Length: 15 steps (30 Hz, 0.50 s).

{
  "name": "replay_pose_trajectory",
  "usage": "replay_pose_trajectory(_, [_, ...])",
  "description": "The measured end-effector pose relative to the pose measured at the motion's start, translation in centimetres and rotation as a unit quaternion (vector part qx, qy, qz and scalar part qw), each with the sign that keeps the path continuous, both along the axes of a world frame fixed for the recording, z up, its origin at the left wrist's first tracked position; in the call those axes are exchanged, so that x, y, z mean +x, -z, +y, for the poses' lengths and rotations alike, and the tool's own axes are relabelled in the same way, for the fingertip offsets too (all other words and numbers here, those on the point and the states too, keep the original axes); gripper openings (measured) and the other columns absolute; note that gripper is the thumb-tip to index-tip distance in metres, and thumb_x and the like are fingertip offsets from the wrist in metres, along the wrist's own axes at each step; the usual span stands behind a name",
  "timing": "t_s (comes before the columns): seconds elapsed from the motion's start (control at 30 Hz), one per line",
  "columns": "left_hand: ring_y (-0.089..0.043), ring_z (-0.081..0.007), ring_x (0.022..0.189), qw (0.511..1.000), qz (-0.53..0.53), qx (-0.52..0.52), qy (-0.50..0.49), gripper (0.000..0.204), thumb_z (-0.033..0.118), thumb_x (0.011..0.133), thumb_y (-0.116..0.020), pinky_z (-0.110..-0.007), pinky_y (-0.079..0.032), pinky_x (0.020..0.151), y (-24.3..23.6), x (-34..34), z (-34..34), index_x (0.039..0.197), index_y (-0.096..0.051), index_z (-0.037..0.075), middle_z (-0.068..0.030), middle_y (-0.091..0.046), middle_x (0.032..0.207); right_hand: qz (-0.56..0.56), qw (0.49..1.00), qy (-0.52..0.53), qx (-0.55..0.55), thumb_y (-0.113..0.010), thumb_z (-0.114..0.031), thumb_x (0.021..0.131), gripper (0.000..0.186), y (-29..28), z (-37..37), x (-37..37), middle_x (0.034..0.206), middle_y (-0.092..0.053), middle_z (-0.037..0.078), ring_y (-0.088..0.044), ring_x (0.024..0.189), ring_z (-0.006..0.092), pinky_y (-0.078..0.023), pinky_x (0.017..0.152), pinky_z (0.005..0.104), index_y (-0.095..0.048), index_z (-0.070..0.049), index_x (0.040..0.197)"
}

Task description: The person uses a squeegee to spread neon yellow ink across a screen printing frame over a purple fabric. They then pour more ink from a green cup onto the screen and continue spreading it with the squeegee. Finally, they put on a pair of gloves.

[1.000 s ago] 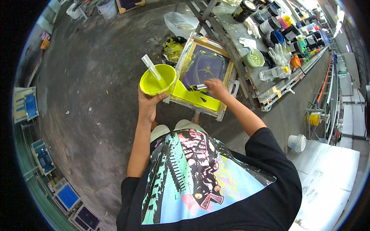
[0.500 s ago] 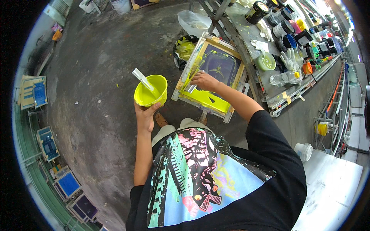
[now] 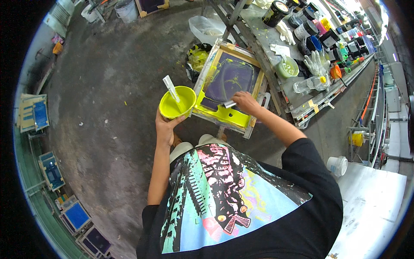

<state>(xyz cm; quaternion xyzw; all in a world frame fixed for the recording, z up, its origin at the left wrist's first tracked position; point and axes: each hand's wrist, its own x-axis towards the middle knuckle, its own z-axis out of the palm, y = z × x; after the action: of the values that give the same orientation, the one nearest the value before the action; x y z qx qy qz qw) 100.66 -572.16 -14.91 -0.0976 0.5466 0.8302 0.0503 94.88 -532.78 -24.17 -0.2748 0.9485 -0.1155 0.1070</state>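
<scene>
My left hand [image 3: 166, 127] is closed around the side of a bright yellow bowl [image 3: 189, 103], which is tilted toward me. Yellow ink coats its inside, and a white spatula [image 3: 170, 87] leans in it with its handle over the far rim. To the right, my right hand [image 3: 246, 102] grips a small pale scraper [image 3: 230, 104] against the mesh of a wood-edged printing screen [image 3: 235, 75]. Thick yellow ink [image 3: 220, 114] lies along the screen's near end, and thin yellow streaks mark the purple mesh. My fingers partly hide the scraper.
On the right, a long table [image 3: 302, 97] holds several ink jars, a green-rimmed tub [image 3: 287, 67], clear gloves [image 3: 318, 64] and a plastic bottle [image 3: 308, 84]. A black-lined bin [image 3: 197, 60] stands beyond the screen. Other screens [image 3: 77, 216] lean along the left wall.
My right hand and the scraper have moved from the screen's left side toward its right side. More purple mesh shows at the left. The bowl has shifted closer to the screen.
</scene>
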Motion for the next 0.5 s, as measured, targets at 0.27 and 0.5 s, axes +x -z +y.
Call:
replay_pose_trajectory(0.27, [-0.062, -0.0243, 0.122, 0.995, -0.086, -0.026, 0.047, 0.075, -0.009, 0.074, -0.084, -0.040, -0.057, 0.099, 4.0, 0.7, 1.2, 0.139, -0.050, 0.006, -0.0075, -0.062, 0.130, -0.044, 0.964, 0.221, -0.140, -0.076, -0.015, 0.082, 0.032, 2.7, -2.6, -3.2, 0.099, -0.071, 0.019, -0.066, 0.094, 0.0408, -0.052, 0.087, 0.0497, -0.070, -0.003, 0.111])
replay_pose_trajectory(0.5, [-0.063, -0.0240, 0.120, 0.991, -0.132, -0.033, -0.010, 0.079, -0.008, 0.071, -0.086, -0.039, -0.057, 0.100, 6.2, 3.9, 1.0, 0.140, -0.050, 0.005, -0.0087, -0.062, 0.131, -0.229, 0.956, 0.157, -0.089, -0.087, -0.032, 0.076, 0.051, 6.6, -1.2, -8.0, 0.094, -0.073, 0.015, -0.067, 0.084, 0.0300, -0.050, 0.076, 0.0445, -0.073, -0.004, 0.116])
